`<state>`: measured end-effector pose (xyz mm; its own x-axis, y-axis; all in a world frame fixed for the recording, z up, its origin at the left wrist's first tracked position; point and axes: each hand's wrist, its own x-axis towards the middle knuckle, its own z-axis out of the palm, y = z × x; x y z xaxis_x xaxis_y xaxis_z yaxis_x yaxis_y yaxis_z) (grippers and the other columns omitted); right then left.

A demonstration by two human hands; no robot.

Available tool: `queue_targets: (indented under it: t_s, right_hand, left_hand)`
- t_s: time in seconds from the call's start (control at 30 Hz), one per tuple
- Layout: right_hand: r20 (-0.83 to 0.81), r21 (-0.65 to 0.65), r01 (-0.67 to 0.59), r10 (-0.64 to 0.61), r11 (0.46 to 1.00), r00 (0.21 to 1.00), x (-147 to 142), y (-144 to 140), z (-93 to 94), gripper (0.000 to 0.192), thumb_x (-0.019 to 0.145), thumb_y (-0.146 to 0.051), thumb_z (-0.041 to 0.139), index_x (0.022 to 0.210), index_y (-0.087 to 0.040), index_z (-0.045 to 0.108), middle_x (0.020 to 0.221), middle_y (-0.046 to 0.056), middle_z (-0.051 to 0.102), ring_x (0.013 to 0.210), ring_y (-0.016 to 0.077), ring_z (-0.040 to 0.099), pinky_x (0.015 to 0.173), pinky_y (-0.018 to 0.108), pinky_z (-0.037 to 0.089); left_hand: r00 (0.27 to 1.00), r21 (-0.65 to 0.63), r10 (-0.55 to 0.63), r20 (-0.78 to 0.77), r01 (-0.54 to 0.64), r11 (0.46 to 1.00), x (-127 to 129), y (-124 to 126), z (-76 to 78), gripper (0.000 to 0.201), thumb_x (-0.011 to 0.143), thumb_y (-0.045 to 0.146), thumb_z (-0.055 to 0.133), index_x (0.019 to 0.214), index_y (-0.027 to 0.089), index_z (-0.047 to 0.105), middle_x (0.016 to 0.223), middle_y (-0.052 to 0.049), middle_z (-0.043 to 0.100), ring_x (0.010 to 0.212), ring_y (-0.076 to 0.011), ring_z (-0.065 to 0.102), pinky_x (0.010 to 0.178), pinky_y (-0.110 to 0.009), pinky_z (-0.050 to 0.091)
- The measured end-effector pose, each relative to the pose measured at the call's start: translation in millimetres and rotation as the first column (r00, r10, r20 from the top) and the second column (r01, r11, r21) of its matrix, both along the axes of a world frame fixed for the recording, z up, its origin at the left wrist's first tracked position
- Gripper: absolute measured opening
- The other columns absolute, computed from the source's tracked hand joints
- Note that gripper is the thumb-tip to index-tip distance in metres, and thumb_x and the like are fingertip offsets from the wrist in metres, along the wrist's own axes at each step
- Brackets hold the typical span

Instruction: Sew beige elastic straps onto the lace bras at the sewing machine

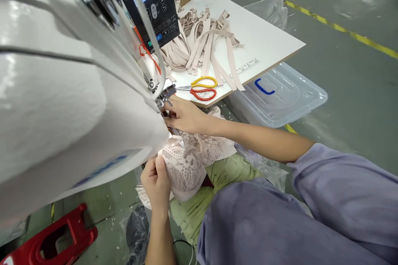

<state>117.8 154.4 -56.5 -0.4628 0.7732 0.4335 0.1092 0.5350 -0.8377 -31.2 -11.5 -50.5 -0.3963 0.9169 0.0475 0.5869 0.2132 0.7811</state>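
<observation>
A white sewing machine (pixel 62 91) fills the left of the view, its needle area (pixel 163 99) near the middle. My right hand (pixel 183 114) reaches under the machine head at the needle and presses on pale pink lace fabric (pixel 192 157). My left hand (pixel 157 180) pinches the lower edge of the same lace fabric below the machine. The fabric hangs down over my lap. The fingertips of my right hand are partly hidden by the machine.
On the white table (pixel 267 37) lie a heap of beige elastic strips (pixel 202 41) and scissors with yellow and red handles (pixel 202 87). A control panel (pixel 154 4) hangs on the machine. A clear plastic bin lid (pixel 280 95) and a red stool (pixel 52 238) sit on the floor.
</observation>
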Motion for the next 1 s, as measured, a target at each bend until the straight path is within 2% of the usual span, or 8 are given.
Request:
queue_targets:
  t_s: [0.43,0.63,0.7,0.8,0.87,0.93,0.97,1.0]
  right_hand:
    - [0.018,0.034,-0.015,0.014,0.999,1.0,1.9,1.0,0.5,0.009,0.081,-0.01,0.055,0.085,-0.018,0.057,0.099,0.002,0.057,0.085,0.0139,0.051,0.075,0.028,0.04]
    - [0.025,0.014,-0.016,0.015,1.0,1.0,4.2,-4.1,6.0,0.009,0.08,-0.01,0.055,0.083,-0.019,0.056,0.098,0.003,0.057,0.087,0.0148,0.051,0.072,0.027,0.039]
    - [0.012,0.004,-0.005,0.005,1.0,1.0,1.9,-5.3,6.0,0.01,0.079,-0.009,0.056,0.083,-0.018,0.056,0.099,0.003,0.057,0.088,0.0149,0.051,0.072,0.027,0.039]
    - [-0.018,-0.023,0.019,-0.019,1.0,1.0,-2.2,-7.7,6.0,0.009,0.079,-0.008,0.056,0.082,-0.017,0.057,0.1,0.004,0.056,0.086,0.0141,0.052,0.072,0.027,0.04]
    - [-0.06,-0.102,0.036,-0.042,0.994,0.997,1.4,-16.4,9.4,0.004,0.081,-0.013,0.057,0.081,-0.017,0.057,0.097,0.003,0.056,0.081,0.0133,0.052,0.072,0.028,0.042]
    - [-0.136,-0.299,0.013,-0.056,0.954,0.989,16.2,-37.1,17.3,0.006,0.087,-0.022,0.056,0.087,-0.017,0.06,0.091,0.003,0.058,0.077,0.0134,0.055,0.071,0.029,0.045]
    - [-0.187,-0.42,-0.018,-0.067,0.907,0.98,28.7,-51.9,22.6,0.011,0.09,-0.028,0.055,0.091,-0.018,0.061,0.087,0.003,0.06,0.075,0.0135,0.057,0.068,0.03,0.047]
    - [-0.236,-0.548,-0.072,-0.072,0.833,0.969,44.4,-68.1,28.3,0.017,0.092,-0.032,0.054,0.099,-0.019,0.062,0.085,0.003,0.062,0.072,0.0138,0.059,0.065,0.029,0.049]
  left_hand:
    - [0.995,-0.019,-0.053,-0.089,0.052,0.998,1.6,-2.5,12.9,0.043,0.096,0.041,0.05,0.059,0.02,0.044,0.055,0.005,0.036,0.053,-0.0105,0.036,0.052,-0.024,0.028]
    - [0.997,-0.056,-0.065,-0.035,0.063,0.996,-3.5,-7.3,15.4,0.032,0.094,0.043,0.053,0.074,0.019,0.062,0.065,0.002,0.056,0.061,-0.0127,0.049,0.057,-0.023,0.036]
    - [0.997,-0.086,-0.073,-0.015,0.072,0.994,-7.3,-8.6,15.6,0.035,0.094,0.046,0.052,0.073,0.019,0.061,0.063,0.003,0.053,0.06,-0.013,0.047,0.056,-0.024,0.034]
    - [0.995,-0.145,-0.095,0.009,0.096,0.985,-11.9,-10.8,15.4,0.041,0.095,0.05,0.049,0.068,0.019,0.053,0.058,0.004,0.04,0.057,-0.0123,0.039,0.054,-0.024,0.029]
    - [0.994,-0.195,-0.104,0.027,0.108,0.975,-7.6,-16.1,16.5,0.044,0.095,0.053,0.048,0.065,0.02,0.046,0.058,0.005,0.033,0.056,-0.0117,0.034,0.053,-0.025,0.025]
    - [0.99,-0.25,-0.118,0.08,0.135,0.959,8.0,-28.5,19.2,0.045,0.095,0.053,0.047,0.065,0.02,0.043,0.059,0.005,0.034,0.057,-0.0116,0.035,0.053,-0.024,0.025]
    - [0.98,-0.274,-0.146,0.137,0.179,0.945,20.3,-37.7,20.6,0.044,0.095,0.053,0.045,0.066,0.02,0.044,0.06,0.005,0.037,0.057,-0.0116,0.036,0.054,-0.024,0.027]
    - [0.957,-0.285,-0.201,0.211,0.257,0.924,34.8,-47.9,21.6,0.043,0.096,0.052,0.044,0.067,0.02,0.045,0.061,0.004,0.041,0.059,-0.0118,0.039,0.055,-0.024,0.029]
